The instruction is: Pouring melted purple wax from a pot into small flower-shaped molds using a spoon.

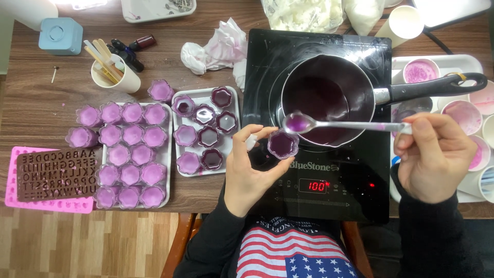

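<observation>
My left hand [250,172] holds a small clear flower-shaped cup [282,143] of dark purple liquid above the front of the black induction cooker [355,180]. My right hand [437,157] grips the handle end of a long metal spoon [339,124]. Its bowl carries purple liquid and hovers just above the cup, at the near rim of the saucepan [327,98]. That pan sits on the cooker with dark purple liquid inside and its black handle [437,86] pointing right.
Two white trays [168,154] on the wooden table hold several purple-filled cups, some pale, some dark. A pink letter mould [51,177] lies far left. A paper cup of sticks [116,72], crumpled tissue [218,46] and a right-hand tray of stained paper cups [463,116] surround the cooker.
</observation>
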